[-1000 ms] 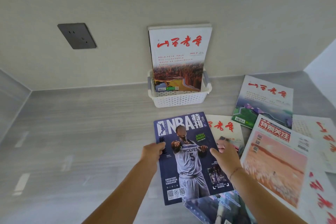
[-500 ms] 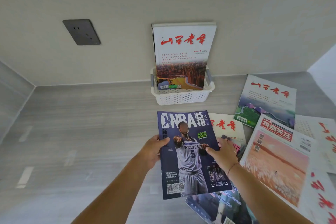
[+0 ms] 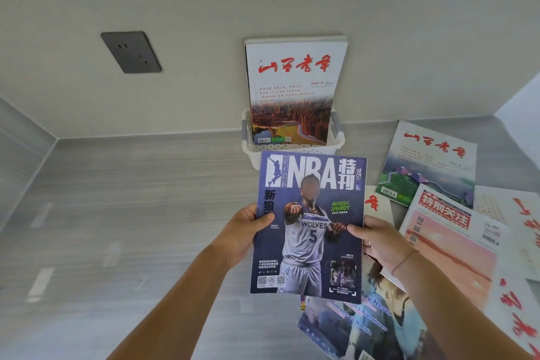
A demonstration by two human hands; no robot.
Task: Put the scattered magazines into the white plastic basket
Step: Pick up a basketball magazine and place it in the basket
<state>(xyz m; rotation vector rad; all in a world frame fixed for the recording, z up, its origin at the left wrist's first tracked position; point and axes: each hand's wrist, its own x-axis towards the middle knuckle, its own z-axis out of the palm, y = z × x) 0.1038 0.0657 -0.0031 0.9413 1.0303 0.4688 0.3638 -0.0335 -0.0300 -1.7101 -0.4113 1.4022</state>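
A dark blue NBA magazine (image 3: 309, 213) is held upright above the counter, its top edge overlapping the front of the white plastic basket (image 3: 336, 142). My left hand (image 3: 244, 232) grips its left edge, thumb on the cover. My right hand (image 3: 380, 240) grips its right edge the same way. A white magazine with red characters (image 3: 292, 88) stands upright in the basket, leaning against the wall. Several more magazines lie scattered at the right: one with a green landscape (image 3: 429, 164), one with a pink cover (image 3: 455, 242), and a blue one (image 3: 359, 327) near the front.
The grey counter (image 3: 131, 213) meets the beige wall at the back. A dark wall socket (image 3: 131, 51) sits left of the basket. A white side wall (image 3: 523, 102) closes the right corner. More white magazines with red characters (image 3: 520, 301) lie along the right edge.
Both hands have lifted the NBA magazine off the pile, tilted it upright and brought it toward the basket. The magazines that were under it are now uncovered.
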